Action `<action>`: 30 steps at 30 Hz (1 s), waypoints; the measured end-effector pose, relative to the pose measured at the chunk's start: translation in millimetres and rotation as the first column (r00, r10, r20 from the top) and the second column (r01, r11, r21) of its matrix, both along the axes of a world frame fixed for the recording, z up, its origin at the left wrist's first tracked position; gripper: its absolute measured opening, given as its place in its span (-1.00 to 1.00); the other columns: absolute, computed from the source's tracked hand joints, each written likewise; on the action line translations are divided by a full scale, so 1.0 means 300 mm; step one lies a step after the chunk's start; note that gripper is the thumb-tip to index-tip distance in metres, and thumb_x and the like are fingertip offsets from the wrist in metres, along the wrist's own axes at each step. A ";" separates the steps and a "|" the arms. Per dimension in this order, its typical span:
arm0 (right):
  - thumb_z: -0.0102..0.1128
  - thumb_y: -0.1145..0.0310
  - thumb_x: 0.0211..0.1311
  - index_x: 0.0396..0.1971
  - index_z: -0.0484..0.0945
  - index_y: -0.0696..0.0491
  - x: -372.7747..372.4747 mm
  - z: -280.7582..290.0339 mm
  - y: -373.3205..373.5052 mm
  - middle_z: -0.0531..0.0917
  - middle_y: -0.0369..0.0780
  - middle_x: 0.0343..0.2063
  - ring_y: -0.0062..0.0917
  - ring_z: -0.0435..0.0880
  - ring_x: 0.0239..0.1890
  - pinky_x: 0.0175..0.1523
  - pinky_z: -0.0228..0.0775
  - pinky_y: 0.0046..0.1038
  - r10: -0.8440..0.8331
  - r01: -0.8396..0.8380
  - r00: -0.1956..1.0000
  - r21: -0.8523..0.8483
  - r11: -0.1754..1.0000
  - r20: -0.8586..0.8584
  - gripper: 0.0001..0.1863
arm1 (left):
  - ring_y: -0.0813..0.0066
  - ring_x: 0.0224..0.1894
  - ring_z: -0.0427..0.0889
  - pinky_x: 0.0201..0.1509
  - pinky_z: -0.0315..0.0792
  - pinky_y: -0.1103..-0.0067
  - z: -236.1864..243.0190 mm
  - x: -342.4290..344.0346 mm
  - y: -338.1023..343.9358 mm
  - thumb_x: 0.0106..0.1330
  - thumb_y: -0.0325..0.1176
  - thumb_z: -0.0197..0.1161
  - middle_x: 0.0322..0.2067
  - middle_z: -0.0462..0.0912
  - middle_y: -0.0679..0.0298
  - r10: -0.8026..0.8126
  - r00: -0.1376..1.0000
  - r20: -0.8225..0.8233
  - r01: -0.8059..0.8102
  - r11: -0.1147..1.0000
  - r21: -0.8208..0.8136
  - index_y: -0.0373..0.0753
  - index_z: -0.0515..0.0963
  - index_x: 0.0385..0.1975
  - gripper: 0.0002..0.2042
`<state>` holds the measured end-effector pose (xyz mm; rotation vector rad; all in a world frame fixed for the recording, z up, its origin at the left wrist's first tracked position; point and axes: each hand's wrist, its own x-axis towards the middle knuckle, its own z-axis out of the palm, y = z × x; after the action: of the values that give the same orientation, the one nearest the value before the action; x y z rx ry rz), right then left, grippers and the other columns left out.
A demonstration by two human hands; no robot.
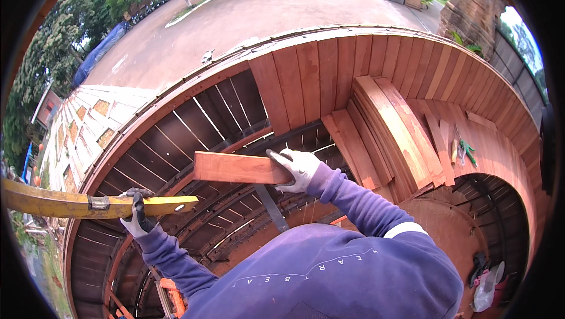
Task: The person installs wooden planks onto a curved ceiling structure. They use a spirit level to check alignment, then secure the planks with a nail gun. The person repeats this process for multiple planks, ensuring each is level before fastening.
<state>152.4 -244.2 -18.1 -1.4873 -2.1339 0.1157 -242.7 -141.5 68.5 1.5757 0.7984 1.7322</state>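
My left hand [139,215], in a grey and white work glove, is closed round a yellow spirit level [112,206] near one end. The level stretches left past the curved rim of the wooden structure. My right hand [299,169], gloved in the same way, grips the right end of a short reddish wooden board [238,167]. The board is roughly level, above the uncovered part of the frame [194,125], where dark panels show with bright gaps. Its left end is clear of the spirit level. Part of my right fingers is hidden behind the board.
Fitted planks [329,72] line the curved wall at the far right. A pile of loose boards [394,130] rests against them. Right of it lie green-handled pliers [467,149]. A clear plastic bag [485,292] is low at right; something orange [173,295] stands below my left arm.
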 end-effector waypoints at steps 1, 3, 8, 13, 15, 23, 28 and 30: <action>0.37 -0.07 -0.05 0.26 0.20 0.18 0.019 -0.012 0.023 0.49 0.03 -0.05 -0.15 0.57 -0.06 0.05 0.46 -0.29 -0.233 0.216 0.956 -0.113 0.970 -0.176 -0.04 | 0.43 -0.35 0.52 -0.14 0.39 0.51 0.011 0.014 -0.004 0.20 -0.43 0.23 -0.42 0.54 0.14 -0.015 1.000 0.004 0.015 1.000 -0.002 -0.34 0.42 -0.27 -0.81; 0.32 -0.15 -0.02 0.25 0.20 0.22 0.048 -0.070 0.083 0.47 0.06 0.00 -0.14 0.57 -0.02 0.08 0.45 -0.29 -0.532 0.531 0.780 -0.102 0.841 -0.330 -0.03 | 0.43 -0.35 0.52 -0.14 0.39 0.51 0.017 0.021 0.001 0.20 -0.43 0.22 -0.43 0.54 0.14 -0.034 0.999 -0.005 0.034 0.999 -0.001 -0.35 0.42 -0.27 -0.81; 0.32 -0.14 -0.03 0.28 0.16 0.21 -0.009 0.064 0.004 0.46 0.07 0.03 -0.11 0.54 0.01 0.11 0.43 -0.28 -0.121 0.120 0.993 -0.148 0.982 0.004 0.00 | 0.44 -0.36 0.52 -0.15 0.40 0.52 -0.009 -0.023 0.006 0.19 -0.44 0.20 -0.45 0.54 0.15 -0.001 0.999 -0.044 0.002 1.000 0.019 -0.35 0.41 -0.26 -0.81; 0.34 -0.15 -0.05 0.25 0.21 0.25 0.024 -0.022 0.024 0.46 0.09 0.06 -0.12 0.49 0.08 0.21 0.34 -0.30 -0.512 0.488 0.797 -0.157 0.858 -0.321 0.00 | 0.41 -0.35 0.54 -0.13 0.43 0.48 -0.023 0.040 0.009 0.18 -0.48 0.26 -0.36 0.52 0.15 -0.078 0.994 0.075 0.083 0.994 -0.068 -0.35 0.42 -0.26 -0.80; 0.40 -0.09 -0.08 0.23 0.24 0.24 0.013 -0.023 -0.048 0.47 0.07 0.06 -0.13 0.49 0.09 0.21 0.33 -0.29 -0.332 0.325 0.878 -0.078 0.942 -0.346 -0.03 | 0.41 -0.31 0.56 -0.10 0.44 0.47 -0.052 0.091 0.011 0.17 -0.47 0.27 -0.37 0.51 0.17 -0.118 0.991 0.058 0.124 0.986 -0.113 -0.36 0.43 -0.25 -0.79; 0.35 -0.22 -0.10 0.19 0.29 0.25 0.119 -0.265 -0.367 0.47 0.06 0.10 -0.17 0.44 0.17 0.28 0.25 -0.29 -0.683 0.525 0.695 -0.493 0.694 -0.223 0.00 | 0.46 -0.35 0.63 -0.19 0.51 0.55 -0.177 0.614 0.272 0.14 -0.45 0.38 -0.40 0.63 0.22 -0.351 0.933 0.078 0.360 0.917 -0.173 -0.35 0.50 -0.23 -0.75; 0.37 -0.22 -0.16 0.21 0.30 0.15 0.141 -0.426 -0.557 0.50 0.03 0.05 -0.12 0.47 0.10 0.26 0.24 -0.21 -0.654 0.593 0.752 -0.352 0.724 -0.076 0.00 | 0.57 -0.31 0.61 -0.17 0.51 0.58 -0.238 0.911 0.431 0.05 -0.40 0.51 -0.36 0.64 0.33 -0.405 0.913 0.051 0.399 0.861 -0.314 -0.26 0.49 -0.22 -0.65; 0.37 -0.24 -0.21 0.22 0.30 0.14 0.124 -0.445 -0.560 0.51 0.02 0.01 -0.13 0.47 0.07 0.19 0.26 -0.16 -0.603 0.563 0.797 -0.308 0.767 -0.044 0.03 | 0.55 -0.29 0.61 -0.16 0.51 0.58 -0.310 0.949 0.512 0.07 -0.44 0.48 -0.29 0.63 0.32 -0.426 0.905 -0.006 0.405 0.866 -0.294 -0.26 0.47 -0.17 -0.64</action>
<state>189.6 -412.2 -151.5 -2.1786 -1.4901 0.2945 42.1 12.2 -24.5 1.4826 0.6475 1.1977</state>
